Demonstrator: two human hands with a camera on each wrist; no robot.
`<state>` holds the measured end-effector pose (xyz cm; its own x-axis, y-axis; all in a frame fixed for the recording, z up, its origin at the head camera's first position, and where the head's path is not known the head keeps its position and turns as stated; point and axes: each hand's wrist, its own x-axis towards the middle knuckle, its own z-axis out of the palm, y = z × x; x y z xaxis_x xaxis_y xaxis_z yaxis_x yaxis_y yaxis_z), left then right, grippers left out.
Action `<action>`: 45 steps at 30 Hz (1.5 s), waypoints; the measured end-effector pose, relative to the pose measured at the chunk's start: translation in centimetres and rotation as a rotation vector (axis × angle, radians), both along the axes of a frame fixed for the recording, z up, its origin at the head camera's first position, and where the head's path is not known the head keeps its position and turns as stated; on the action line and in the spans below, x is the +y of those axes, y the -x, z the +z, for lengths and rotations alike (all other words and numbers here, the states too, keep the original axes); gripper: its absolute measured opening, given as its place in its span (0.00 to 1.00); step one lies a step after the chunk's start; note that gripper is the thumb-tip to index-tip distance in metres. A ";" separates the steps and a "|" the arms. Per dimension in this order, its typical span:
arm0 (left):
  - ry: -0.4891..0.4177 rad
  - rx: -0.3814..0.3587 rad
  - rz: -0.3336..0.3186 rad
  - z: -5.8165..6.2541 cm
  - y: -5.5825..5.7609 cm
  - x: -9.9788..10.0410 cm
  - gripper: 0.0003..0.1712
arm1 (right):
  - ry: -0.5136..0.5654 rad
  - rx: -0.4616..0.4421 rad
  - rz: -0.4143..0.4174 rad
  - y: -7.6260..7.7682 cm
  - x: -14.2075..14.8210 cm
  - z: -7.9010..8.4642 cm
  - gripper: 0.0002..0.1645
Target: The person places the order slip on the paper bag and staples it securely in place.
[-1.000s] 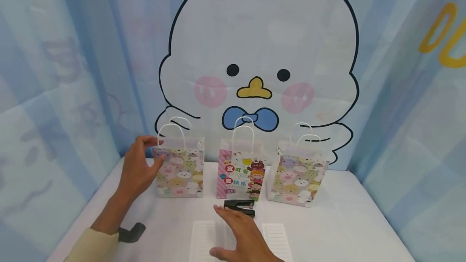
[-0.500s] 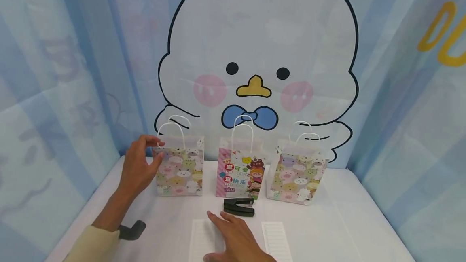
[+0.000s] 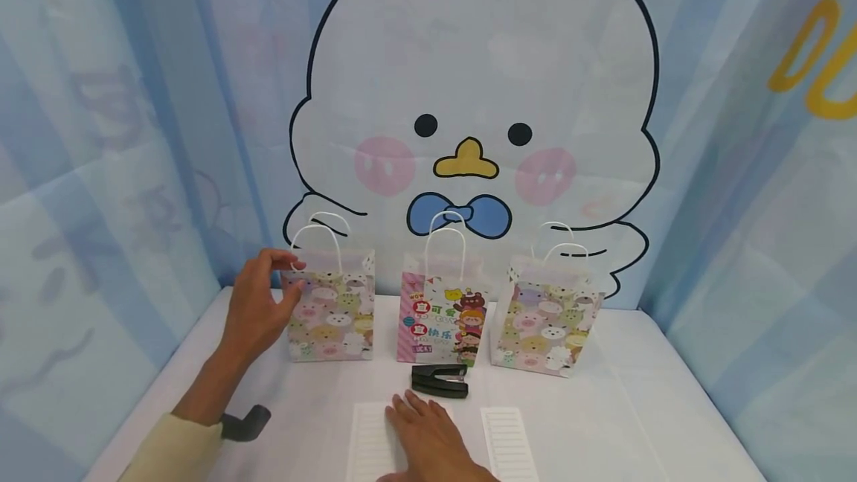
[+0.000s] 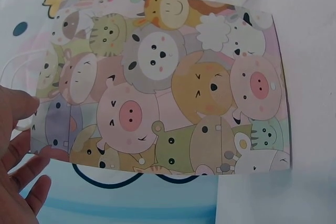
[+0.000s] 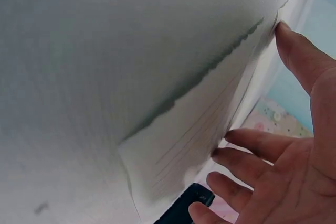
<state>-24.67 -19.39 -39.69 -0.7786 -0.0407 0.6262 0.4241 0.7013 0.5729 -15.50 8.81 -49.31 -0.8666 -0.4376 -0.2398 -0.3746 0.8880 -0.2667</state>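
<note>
Head view shows two bare hands over a white-covered table (image 3: 643,393); the left hand (image 3: 257,307), left of centre in the frame, reaches to the animal-print gift bag (image 3: 335,322), which stands upright just to its right; one fingertip is at the bag's top rim by the white handle, while the thumb is lower, by the front's left edge; whether this grip pinches the bag or merely touches it, I cannot tell; in the left wrist view the same bag fills the middle, with the digits at the frame's left edge.

At the lower centre of the head view, the right hand (image 3: 428,434) lies over paper; its grip is released, fingers straight and holding nothing; a lined paper strip (image 3: 371,441) shows just left of it, and another lined strip (image 3: 507,441) lies to its right; in the right wrist view a torn-edged sheet (image 5: 194,129) runs diagonally through the middle, with fingertips at its right border.

Just above the right hand lies a black stapler (image 3: 440,387); behind it, at lower centre, stands the lettered gift bag (image 3: 442,318); a second animal-print bag (image 3: 549,326) stands right of that; a cartoon chick backdrop (image 3: 482,65) fills the upper centre.
</note>
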 end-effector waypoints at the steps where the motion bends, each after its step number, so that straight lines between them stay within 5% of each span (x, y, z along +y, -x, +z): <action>1: 0.002 0.002 0.000 0.0 0.0 0.0 0.22 | -0.009 0.002 0.003 0.0 0.0 0.0 0.56; 22: 0.009 -0.006 0.017 0.2 -0.1 -0.1 0.23 | 0.138 0.123 -0.006 0.2 -0.2 -0.1 0.23; 28: 0.012 -0.009 0.019 0.2 -0.2 -0.1 0.23 | 0.287 0.058 -0.061 0.2 -0.2 -0.1 0.19; 37: 0.019 -0.007 0.009 -0.1 -0.1 -0.2 0.19 | 0.826 -0.182 -0.016 0.0 0.3 -0.2 0.35; 45: 0.029 -0.025 0.014 -0.1 0.0 -0.1 0.17 | 0.869 -0.270 -0.062 0.1 -0.1 0.7 0.26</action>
<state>-24.65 -19.49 -39.82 -0.7933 -0.0335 0.6079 0.4004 0.7236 0.5623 -15.58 8.70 -48.62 -0.8570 -0.5133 -0.0455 -0.1604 0.3495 -0.9231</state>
